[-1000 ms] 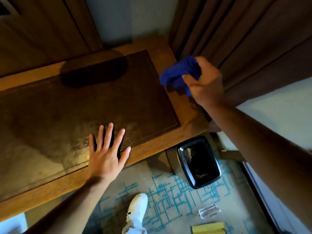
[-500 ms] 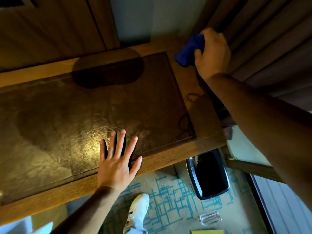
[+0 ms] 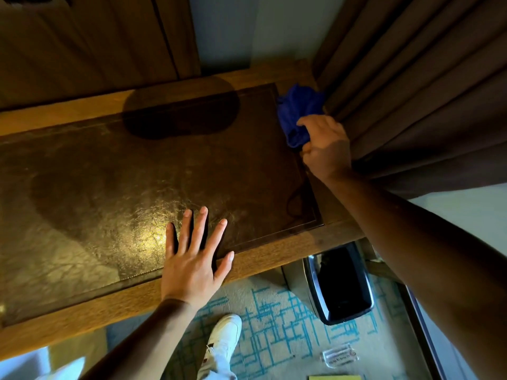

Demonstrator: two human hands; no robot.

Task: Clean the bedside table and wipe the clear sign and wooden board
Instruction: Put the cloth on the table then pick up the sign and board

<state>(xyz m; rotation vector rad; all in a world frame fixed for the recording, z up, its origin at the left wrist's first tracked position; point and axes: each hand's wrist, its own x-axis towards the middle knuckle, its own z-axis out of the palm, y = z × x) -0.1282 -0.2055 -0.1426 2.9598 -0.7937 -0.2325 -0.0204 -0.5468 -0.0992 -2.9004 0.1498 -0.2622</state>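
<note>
Gripping a bunched blue cloth point(image 3: 297, 113), the right hand point(image 3: 326, 148) closes its fingers on the cloth's near end and presses it onto the far right corner of the bedside table point(image 3: 274, 261), just beside the brown curtain point(image 3: 417, 86). The left hand point(image 3: 192, 263) lies flat with fingers spread on the table's near edge, fingertips on the dark textured inlay point(image 3: 115, 193). On the patterned carpet point(image 3: 277, 319) below lie a black bin point(image 3: 343, 289), a white shoe point(image 3: 223, 341), the clear sign point(image 3: 338, 356) and a yellowish board edge point(image 3: 334, 377) at the bottom of the view.
</note>
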